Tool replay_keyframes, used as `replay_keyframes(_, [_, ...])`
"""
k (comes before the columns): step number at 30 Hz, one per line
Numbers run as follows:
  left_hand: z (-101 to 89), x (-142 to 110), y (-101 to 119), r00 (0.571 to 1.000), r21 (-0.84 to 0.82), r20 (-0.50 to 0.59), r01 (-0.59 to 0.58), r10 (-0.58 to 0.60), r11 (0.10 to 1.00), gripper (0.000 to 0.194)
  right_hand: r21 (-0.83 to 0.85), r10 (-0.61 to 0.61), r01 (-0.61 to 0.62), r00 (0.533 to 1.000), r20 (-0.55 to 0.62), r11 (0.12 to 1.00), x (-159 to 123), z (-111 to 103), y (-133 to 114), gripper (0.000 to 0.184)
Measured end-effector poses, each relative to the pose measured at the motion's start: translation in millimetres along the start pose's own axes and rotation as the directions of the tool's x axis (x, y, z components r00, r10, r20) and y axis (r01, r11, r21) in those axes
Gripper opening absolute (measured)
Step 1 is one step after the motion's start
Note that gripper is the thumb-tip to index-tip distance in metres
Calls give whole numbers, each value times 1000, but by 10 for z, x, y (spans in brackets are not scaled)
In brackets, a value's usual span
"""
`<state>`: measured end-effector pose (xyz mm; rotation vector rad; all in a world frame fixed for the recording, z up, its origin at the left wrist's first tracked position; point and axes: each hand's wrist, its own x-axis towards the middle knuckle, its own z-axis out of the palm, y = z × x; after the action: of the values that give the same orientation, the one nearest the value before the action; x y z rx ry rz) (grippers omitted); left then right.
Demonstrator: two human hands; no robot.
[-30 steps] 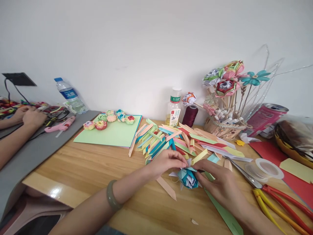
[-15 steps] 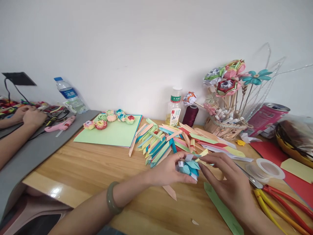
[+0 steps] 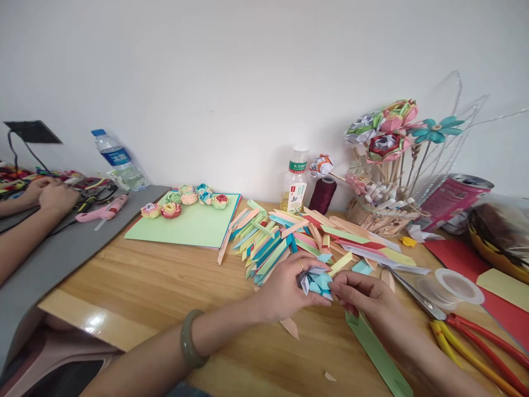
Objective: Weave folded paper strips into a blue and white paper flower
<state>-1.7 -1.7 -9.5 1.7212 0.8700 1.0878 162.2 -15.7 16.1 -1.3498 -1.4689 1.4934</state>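
Note:
A folded paper flower (image 3: 317, 282) in light blue and white sits in my left hand (image 3: 281, 291), whose fingers and thumb curl around its left side and hide part of it. My right hand (image 3: 360, 295) is closed in a pinch at the flower's right edge, with thumb and fingertips on its petals. Behind both hands spreads a pile of folded paper strips (image 3: 270, 240) in many colours. A long green paper strip (image 3: 378, 353) lies under my right wrist.
Scissors (image 3: 433, 311) and a clear spool (image 3: 459, 288) lie at the right. Small paper flowers (image 3: 171, 210) rest on green paper (image 3: 182, 232). A bottle (image 3: 296, 182), thread (image 3: 322, 196) and a flower basket (image 3: 378, 219) stand along the wall. Another person's hands (image 3: 58, 196) work at far left beside a pink glue gun (image 3: 103, 210).
My right hand has come down and its spread fingers have drawn together into a pinch at the flower's right edge. The flower has turned slightly in my left hand.

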Motion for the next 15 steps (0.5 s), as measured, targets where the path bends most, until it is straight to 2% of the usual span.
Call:
replay_keyframes(8, [40,-18,-2,997,-45,-74,-29,26,999,39,62,18,-19,1000,12,998,9,1,22,20])
replay_keyframes(11, [8,0,60,992,-131,-120,12,-28,991,38,61,22,-23,1000,16,998,12,0,54,20])
replay_keyframes(13, [-22,12,109,980,-249,-165,69,-113,966,37,54,19,-20,1000,8,998,25,-13,83,21])
replay_keyframes(14, [-34,13,129,981,-294,-138,93,-138,951,38,58,9,-8,1000,-14,998,34,-25,93,23])
replay_keyframes(15, [-41,11,146,983,-350,-58,143,-174,926,40,66,-10,13,998,-55,998,41,-39,97,25])
